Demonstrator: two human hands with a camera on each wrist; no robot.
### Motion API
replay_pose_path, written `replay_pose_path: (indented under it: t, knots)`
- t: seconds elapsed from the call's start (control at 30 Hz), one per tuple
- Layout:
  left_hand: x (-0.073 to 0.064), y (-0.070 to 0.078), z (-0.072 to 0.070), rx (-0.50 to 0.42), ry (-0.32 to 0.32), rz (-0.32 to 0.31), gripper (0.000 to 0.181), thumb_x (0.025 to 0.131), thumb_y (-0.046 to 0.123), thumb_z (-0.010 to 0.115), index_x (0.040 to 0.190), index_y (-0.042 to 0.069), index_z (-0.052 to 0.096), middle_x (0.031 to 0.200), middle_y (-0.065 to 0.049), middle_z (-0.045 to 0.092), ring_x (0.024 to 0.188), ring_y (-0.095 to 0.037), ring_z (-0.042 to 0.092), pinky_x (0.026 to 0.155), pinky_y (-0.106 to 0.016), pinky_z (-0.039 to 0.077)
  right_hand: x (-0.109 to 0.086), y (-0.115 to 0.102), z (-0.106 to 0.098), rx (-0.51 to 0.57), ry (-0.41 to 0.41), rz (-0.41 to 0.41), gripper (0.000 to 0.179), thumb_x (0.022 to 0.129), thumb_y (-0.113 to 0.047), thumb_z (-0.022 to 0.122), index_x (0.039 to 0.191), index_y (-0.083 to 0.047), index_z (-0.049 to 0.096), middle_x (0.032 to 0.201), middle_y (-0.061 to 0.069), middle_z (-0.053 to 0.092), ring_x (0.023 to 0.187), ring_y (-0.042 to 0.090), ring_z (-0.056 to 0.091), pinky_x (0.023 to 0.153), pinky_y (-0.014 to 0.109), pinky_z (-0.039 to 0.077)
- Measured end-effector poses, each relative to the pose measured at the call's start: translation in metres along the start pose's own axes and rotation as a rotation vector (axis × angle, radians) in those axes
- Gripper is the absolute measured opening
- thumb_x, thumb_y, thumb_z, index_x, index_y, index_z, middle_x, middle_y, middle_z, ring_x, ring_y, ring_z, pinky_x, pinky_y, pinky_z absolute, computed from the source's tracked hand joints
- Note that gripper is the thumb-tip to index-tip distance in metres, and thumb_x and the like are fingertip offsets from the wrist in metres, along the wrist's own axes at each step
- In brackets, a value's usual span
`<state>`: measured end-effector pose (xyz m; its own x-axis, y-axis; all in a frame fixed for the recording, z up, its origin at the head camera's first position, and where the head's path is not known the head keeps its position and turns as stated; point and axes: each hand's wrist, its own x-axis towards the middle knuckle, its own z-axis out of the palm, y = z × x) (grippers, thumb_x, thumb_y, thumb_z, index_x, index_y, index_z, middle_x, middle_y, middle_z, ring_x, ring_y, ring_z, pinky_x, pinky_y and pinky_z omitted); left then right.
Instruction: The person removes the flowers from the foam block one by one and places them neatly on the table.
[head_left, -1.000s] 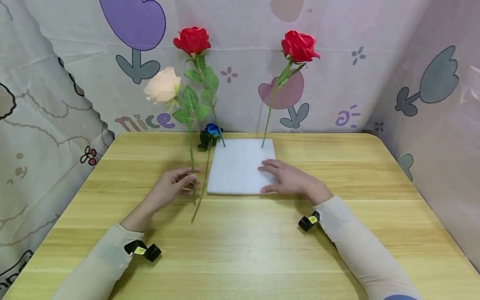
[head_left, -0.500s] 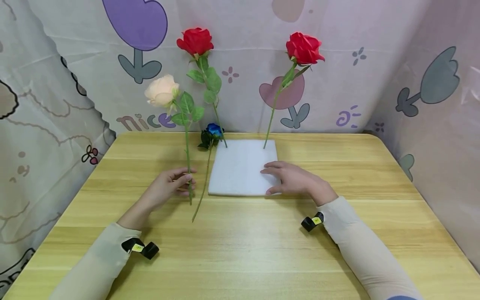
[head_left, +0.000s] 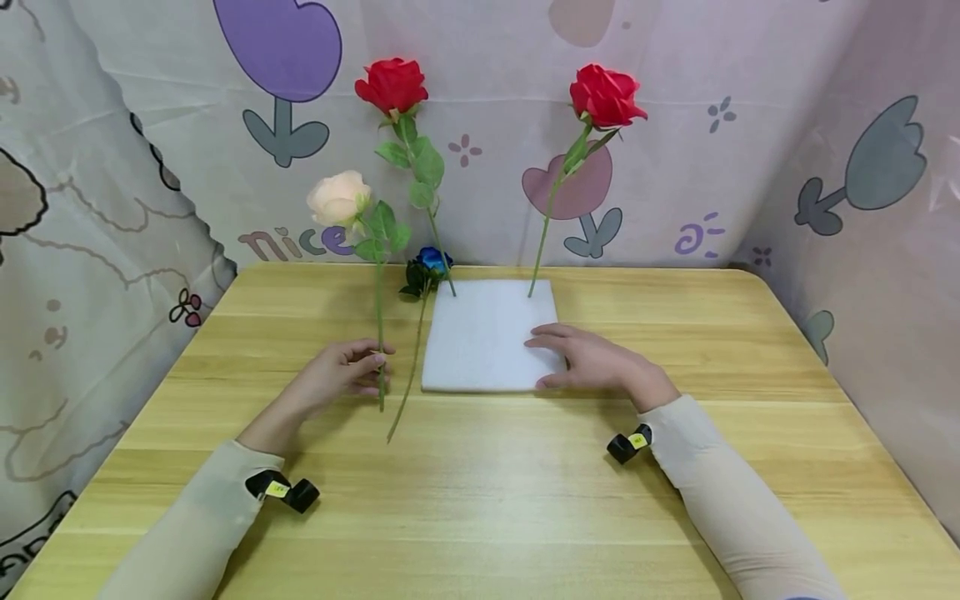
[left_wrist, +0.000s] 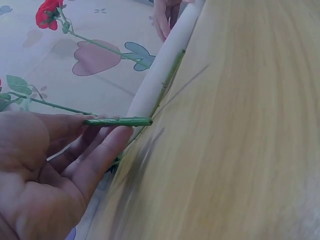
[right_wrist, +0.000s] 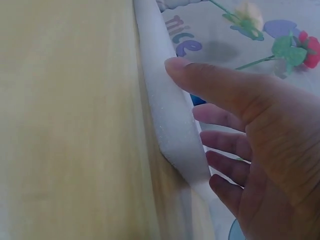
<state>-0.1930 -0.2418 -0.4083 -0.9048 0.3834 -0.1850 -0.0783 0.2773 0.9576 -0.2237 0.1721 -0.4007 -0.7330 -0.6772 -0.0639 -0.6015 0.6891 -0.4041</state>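
Observation:
My left hand point(head_left: 337, 375) pinches the lower stem of a cream rose point(head_left: 339, 200) between thumb and fingers, left of a white foam board point(head_left: 480, 342). In the left wrist view, the cut end of this green stem point(left_wrist: 120, 121) sticks out past the fingertips, above the table. My right hand point(head_left: 592, 362) rests at the board's right edge, fingers spread and relaxed; in the right wrist view its thumb lies against the foam point(right_wrist: 167, 107). Two red roses stand in the board's back corners, one at left point(head_left: 392, 86) and one at right point(head_left: 606, 96).
A blue rose point(head_left: 432, 260) lies on the wooden table point(head_left: 480, 500), its stem running forward along the board's left side. Behind the table hangs a printed curtain point(head_left: 480, 50). A small black camera is strapped to each sleeve.
The cream rose has come down, its bloom now lower against the curtain, still in my left hand. My right hand has stayed on the board's edge. The head view has shifted slightly.

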Motion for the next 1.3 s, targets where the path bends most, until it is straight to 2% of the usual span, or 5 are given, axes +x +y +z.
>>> replay_pose_path:
  t: [0.17, 0.5, 0.8, 1.03, 1.3]
  knots:
    - [0.001, -0.002, -0.003, 0.006, -0.032, -0.026, 0.035, 0.105, 0.013, 0.048, 0.131, -0.010, 0.049, 0.108, -0.028, 0.060, 0.094, -0.032, 0.066, 0.080, -0.038, 0.059, 0.001, 0.002, 0.001, -0.004, 0.021, -0.023, 0.069, 0.086, -0.049, 0.072, 0.143, -0.017, 0.051, 0.153, 0.004, 0.036, 0.141, 0.026, 0.031, 0.116, 0.043, 0.028]
    - [-0.003, -0.003, -0.014, -0.009, -0.179, -0.070, 0.029, 0.106, 0.010, 0.044, 0.122, -0.014, 0.048, 0.109, -0.026, 0.059, 0.094, -0.029, 0.066, 0.079, -0.038, 0.059, 0.002, 0.002, 0.001, 0.004, 0.024, -0.034, 0.069, 0.086, -0.050, 0.072, 0.142, -0.016, 0.051, 0.152, 0.006, 0.037, 0.141, 0.028, 0.032, 0.115, 0.045, 0.028]
    - [-0.005, -0.006, -0.015, -0.007, -0.203, -0.109, 0.027, 0.105, 0.011, 0.047, 0.117, -0.013, 0.049, 0.106, -0.022, 0.060, 0.093, -0.028, 0.066, 0.078, -0.038, 0.059, 0.001, 0.003, 0.002, 0.005, 0.022, -0.031, 0.069, 0.087, -0.051, 0.071, 0.143, -0.017, 0.051, 0.153, 0.005, 0.036, 0.141, 0.028, 0.031, 0.115, 0.045, 0.028]
    - [-0.004, -0.010, -0.017, 0.007, -0.232, -0.120, 0.027, 0.105, 0.008, 0.044, 0.121, -0.013, 0.048, 0.105, -0.019, 0.059, 0.091, -0.026, 0.065, 0.078, -0.037, 0.060, 0.001, 0.003, 0.004, 0.001, 0.026, -0.033, 0.070, 0.087, -0.053, 0.069, 0.143, -0.016, 0.051, 0.153, 0.006, 0.036, 0.141, 0.028, 0.031, 0.115, 0.046, 0.029]
    - [-0.003, -0.015, -0.018, 0.005, -0.224, -0.118, 0.037, 0.102, 0.007, 0.053, 0.131, -0.010, 0.039, 0.102, -0.019, 0.061, 0.091, -0.028, 0.066, 0.078, -0.040, 0.060, 0.001, 0.003, 0.004, -0.014, 0.024, -0.019, 0.069, 0.087, -0.053, 0.069, 0.144, -0.018, 0.050, 0.153, 0.004, 0.036, 0.142, 0.026, 0.030, 0.116, 0.044, 0.028]
